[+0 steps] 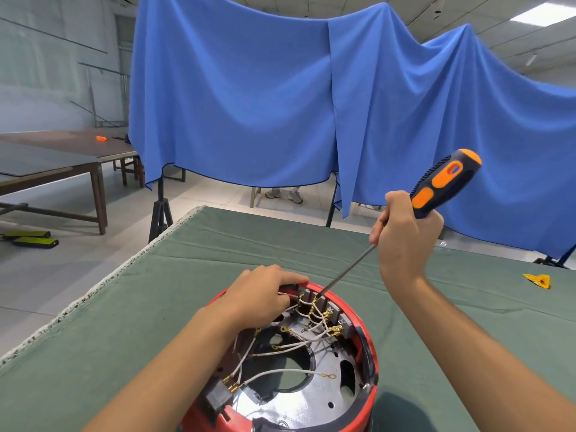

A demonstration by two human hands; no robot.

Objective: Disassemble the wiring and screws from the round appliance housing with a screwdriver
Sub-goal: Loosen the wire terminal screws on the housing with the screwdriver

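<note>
The near part of the housing is cut off by the bottom edge of the view, so its front rim and whatever sits there cannot be seen. The fingertips of the left hand are tucked under the hand at the housing's far-left rim; they curl onto the rim and the wires there, but which wire they hold cannot be told. The screwdriver tip is lost among the brass terminals at the housing's far rim, and no screw head can be made out.

The right hand is raised above and beyond the housing, wrist bent, fingers wrapped tight round the lower handle and the top of the shaft. The shaft slants down and left to the far rim. The housing stands open side up on the green cloth, directly below the forearms. A yellow scrap lies well right of the housing.
</note>
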